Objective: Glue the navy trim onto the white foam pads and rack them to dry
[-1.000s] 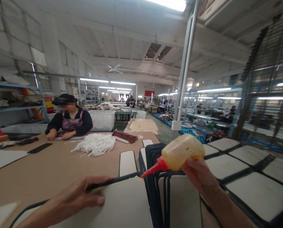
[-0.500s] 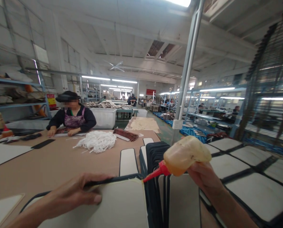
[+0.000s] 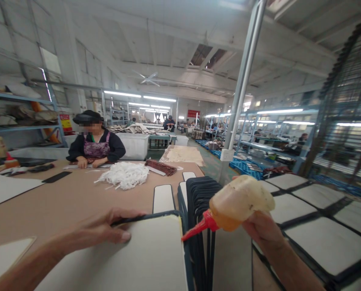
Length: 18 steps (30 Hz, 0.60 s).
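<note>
My left hand (image 3: 116, 226) grips the far edge of a white panel with a dark border (image 3: 150, 254), thumb on its face and fingers behind. In my right hand (image 3: 261, 226) is a squeeze glue bottle (image 3: 241, 202), tipped so its red nozzle (image 3: 197, 229) points down and left. The nozzle tip touches the panel's right edge, just below the rounded corner. A yellowish line of glue (image 3: 180, 222) runs along that edge. Close to the right of the panel, a row of dark-edged panels (image 3: 201, 194) stands upright. Part of my right fingers is hidden behind the bottle.
More dark-edged white panels (image 3: 328, 242) lie at the right. On the brown table (image 3: 77, 194) are a pile of white strips (image 3: 122, 174) and a brown patterned bundle (image 3: 160, 167). A co-worker (image 3: 95, 141) sits across at the left. A metal post (image 3: 241, 81) rises behind the bottle.
The nozzle tip has moved from the panel's top right corner a little down its right edge. Across the table, the co-worker's hands have shifted to the right.
</note>
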Each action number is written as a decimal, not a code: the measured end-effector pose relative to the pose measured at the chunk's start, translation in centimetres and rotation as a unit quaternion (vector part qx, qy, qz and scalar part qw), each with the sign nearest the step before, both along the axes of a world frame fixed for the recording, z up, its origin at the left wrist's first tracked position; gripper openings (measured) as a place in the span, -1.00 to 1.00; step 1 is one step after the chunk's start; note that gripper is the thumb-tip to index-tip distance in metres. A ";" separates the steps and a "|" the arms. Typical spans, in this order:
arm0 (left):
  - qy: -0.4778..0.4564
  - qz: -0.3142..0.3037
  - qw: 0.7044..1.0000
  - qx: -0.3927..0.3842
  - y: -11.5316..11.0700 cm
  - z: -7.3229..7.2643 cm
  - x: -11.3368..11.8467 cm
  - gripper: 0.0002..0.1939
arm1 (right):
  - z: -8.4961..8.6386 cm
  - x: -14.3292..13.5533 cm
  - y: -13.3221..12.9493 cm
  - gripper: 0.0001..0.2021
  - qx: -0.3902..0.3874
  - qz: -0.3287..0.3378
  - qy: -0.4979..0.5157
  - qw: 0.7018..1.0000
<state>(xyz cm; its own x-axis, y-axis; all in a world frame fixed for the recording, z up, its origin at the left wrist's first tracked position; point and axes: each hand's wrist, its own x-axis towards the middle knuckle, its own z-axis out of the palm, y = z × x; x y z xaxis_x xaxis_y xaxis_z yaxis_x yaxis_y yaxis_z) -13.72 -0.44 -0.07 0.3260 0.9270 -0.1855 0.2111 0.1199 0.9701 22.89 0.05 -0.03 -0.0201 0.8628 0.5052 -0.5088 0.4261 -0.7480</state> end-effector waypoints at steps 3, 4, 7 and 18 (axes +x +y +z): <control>0.085 -0.075 0.989 0.092 0.2 0.4 0.2 -0.54 | -0.4 0.2 -0.2 -0.41 -0.008 -0.017 0.022 1.000; 0.088 -0.086 0.988 0.092 0.2 0.5 0.3 -0.54 | -0.5 0.3 -0.2 -0.39 -0.011 -0.021 0.025 0.999; 0.098 -0.089 0.988 0.077 0.2 0.8 0.3 -0.52 | -0.7 0.3 -0.3 -0.36 -0.024 -0.015 0.008 1.000; 0.074 -0.123 0.986 0.082 -0.9 2.9 0.9 -0.55 | -0.8 0.2 -0.6 -0.41 -0.031 0.008 -0.043 0.999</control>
<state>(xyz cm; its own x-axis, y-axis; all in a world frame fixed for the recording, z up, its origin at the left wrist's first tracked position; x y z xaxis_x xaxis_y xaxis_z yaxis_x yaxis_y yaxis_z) -12.81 -1.32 2.81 0.5254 0.8447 -0.1019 0.3558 -0.1094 0.9282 23.13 -0.56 -0.88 -0.0758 0.8915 0.4467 -0.4483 0.3697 -0.8139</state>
